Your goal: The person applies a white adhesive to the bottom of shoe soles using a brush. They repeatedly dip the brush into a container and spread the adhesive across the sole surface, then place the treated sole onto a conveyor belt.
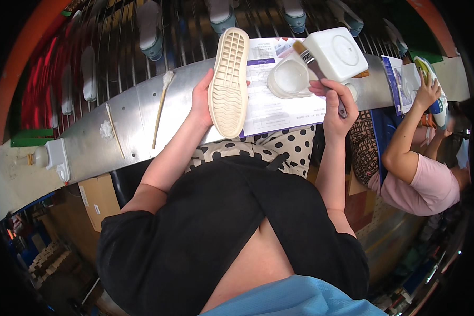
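Observation:
My left hand point(201, 101) is closed round the edge of a cream shoe sole point(228, 87), held upright with its grid and wavy tread showing. In my right hand point(339, 108) is a brush point(317, 72) with a dark handle, its brown bristles pointing up and away to the left. The bristles are over the space between a cut white plastic container point(300, 95) with whitish contents and a white plastic jug point(337, 52). Both sit by a printed sheet point(287, 116) in front of me. The sole's other face is hidden.
Beyond the metal ledge point(137, 100), shoe parts point(151, 45) stand on a rack of bars. Two sticks point(160, 113), one with a white wad at its tip, lie on the left. At the right, a co-worker point(421, 174) in pink holds a colourful shoe point(432, 89).

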Demonstrator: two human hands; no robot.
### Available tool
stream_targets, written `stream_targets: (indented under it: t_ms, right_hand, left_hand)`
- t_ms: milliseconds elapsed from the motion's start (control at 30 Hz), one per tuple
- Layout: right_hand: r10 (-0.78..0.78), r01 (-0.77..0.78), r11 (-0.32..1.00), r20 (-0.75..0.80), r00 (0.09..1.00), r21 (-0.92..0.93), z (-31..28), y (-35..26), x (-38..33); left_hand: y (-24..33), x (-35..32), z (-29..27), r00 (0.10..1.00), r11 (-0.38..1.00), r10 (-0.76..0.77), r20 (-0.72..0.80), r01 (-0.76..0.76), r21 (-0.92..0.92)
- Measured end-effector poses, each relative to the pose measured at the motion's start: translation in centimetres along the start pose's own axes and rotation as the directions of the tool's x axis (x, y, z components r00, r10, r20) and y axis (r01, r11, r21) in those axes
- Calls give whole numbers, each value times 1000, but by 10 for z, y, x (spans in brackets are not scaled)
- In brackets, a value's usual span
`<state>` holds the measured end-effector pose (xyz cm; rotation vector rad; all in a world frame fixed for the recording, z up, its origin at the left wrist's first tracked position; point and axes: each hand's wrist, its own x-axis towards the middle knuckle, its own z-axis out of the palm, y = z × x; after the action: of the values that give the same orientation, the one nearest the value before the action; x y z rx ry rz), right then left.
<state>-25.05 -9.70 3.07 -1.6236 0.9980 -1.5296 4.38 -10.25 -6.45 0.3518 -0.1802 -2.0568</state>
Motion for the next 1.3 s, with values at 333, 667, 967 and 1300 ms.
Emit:
stream_targets:
  t_ms: [333, 667, 967, 1300]
  right_hand:
    - [-229, 253, 937, 124, 965, -241, 34, 75, 48]
    - [-293, 337, 921, 222, 930, -194, 7, 82, 48]
    - [-118, 136, 981, 133, 984, -137, -13, 71, 55]
    - [172, -173, 984, -32, 985, -31, -56, 4, -7]
  left_hand:
    - [-17, 2, -4, 989, 999, 11, -146, -5, 35]
    - [-20, -1, -4, 989, 995, -33, -145, 47, 90]
    - [-13, 19, 5, 981, 985, -27, -195, 59, 161]
    - [-20, 8, 15, 991, 991, -99, 88, 106, -79]
